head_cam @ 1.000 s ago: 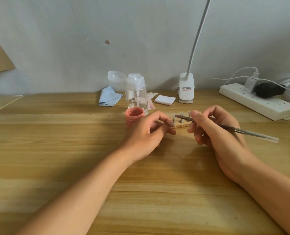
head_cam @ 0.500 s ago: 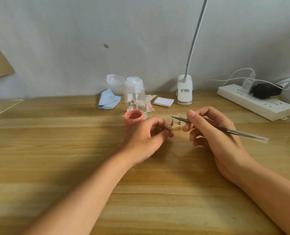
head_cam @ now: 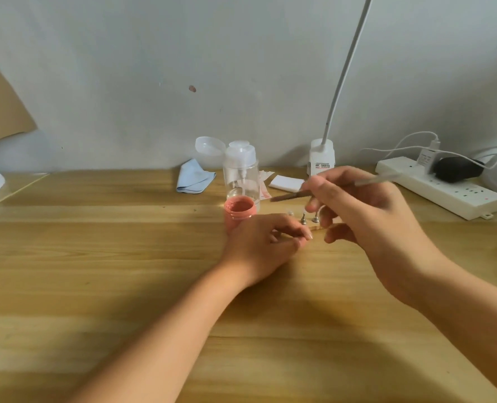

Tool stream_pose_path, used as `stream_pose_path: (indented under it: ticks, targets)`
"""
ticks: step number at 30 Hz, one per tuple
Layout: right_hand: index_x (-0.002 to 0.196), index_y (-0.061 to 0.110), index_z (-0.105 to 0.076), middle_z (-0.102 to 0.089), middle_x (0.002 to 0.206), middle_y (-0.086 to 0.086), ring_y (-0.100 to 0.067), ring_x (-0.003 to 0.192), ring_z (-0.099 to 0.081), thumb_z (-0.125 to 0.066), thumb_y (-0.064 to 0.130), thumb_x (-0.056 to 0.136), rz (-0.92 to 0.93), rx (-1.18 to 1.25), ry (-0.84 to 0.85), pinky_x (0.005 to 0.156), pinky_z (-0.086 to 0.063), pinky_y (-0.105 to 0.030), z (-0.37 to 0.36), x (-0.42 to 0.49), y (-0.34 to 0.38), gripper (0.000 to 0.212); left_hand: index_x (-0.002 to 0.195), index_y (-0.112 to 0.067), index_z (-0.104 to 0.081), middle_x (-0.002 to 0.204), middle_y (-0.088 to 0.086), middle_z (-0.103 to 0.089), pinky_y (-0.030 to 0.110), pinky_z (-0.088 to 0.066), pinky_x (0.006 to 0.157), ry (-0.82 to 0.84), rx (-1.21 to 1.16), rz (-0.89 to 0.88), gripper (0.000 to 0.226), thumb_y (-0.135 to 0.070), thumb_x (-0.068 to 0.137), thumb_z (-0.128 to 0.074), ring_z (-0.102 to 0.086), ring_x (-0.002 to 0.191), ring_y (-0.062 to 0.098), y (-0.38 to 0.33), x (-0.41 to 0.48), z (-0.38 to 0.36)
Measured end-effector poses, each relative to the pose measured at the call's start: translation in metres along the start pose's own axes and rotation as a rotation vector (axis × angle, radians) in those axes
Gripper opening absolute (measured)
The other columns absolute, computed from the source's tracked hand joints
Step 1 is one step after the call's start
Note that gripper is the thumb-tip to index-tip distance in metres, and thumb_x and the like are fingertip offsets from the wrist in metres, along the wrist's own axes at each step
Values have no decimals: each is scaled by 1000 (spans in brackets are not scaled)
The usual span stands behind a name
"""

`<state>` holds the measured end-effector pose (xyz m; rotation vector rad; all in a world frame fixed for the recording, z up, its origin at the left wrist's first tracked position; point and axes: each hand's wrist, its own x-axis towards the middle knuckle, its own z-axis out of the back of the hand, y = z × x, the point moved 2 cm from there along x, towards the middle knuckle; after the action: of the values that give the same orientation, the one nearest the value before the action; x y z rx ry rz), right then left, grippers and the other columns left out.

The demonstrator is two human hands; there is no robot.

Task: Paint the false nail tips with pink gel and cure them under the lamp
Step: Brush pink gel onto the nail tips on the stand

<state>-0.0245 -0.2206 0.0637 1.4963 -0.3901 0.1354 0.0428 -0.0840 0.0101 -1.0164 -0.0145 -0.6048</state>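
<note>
Pink gel sits uncapped in a small pot [head_cam: 239, 209] just beyond the knuckles of the left hand [head_cam: 267, 242]. The false nail tips stand on metal pegs along a wooden holder [head_cam: 317, 227] between the two hands. Only one clear tip [head_cam: 290, 212] can be made out, and it looks unpainted.

The left hand's fingers curl against the holder's near end; whether they pinch it or merely rest there cannot be told. The right hand [head_cam: 366, 216] grips a slim brush [head_cam: 290, 196] pen-fashion above the pegs. The brush is blurred, its dark tip aimed left toward the pot and not touching it.

The step in hand appears to be loading the brush. Doing it well likely means a shallow dip, wiping the excess on the pot's rim, and bracing the holder firmly. The gel should then go on thinly from base to edge so that none floods the pegs.

Behind the pot, farther from the left hand, stands a clear pump bottle [head_cam: 241, 173] with a blue cloth [head_cam: 195, 177] to its left. Beyond the right hand's fingers lie a white pad [head_cam: 286, 182] and the white lamp base [head_cam: 322, 158], its neck rising out of frame. A power strip [head_cam: 442, 190] lies to the right hand's far right on the wooden table [head_cam: 110, 257].
</note>
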Motion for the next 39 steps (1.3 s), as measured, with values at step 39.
stream_pose_path:
  ticks: [39]
  targets:
    - [76,10,-49,-54,52,-1,-14,49,-40,-59,9,94,-162,73,-241,47,-31,-25,14,-8,-35,21,77,-21,-69,88,-3,-76,28,-51,93,-61,-194,9,24,1,79,-77,-70,90,12,11,4,-3]
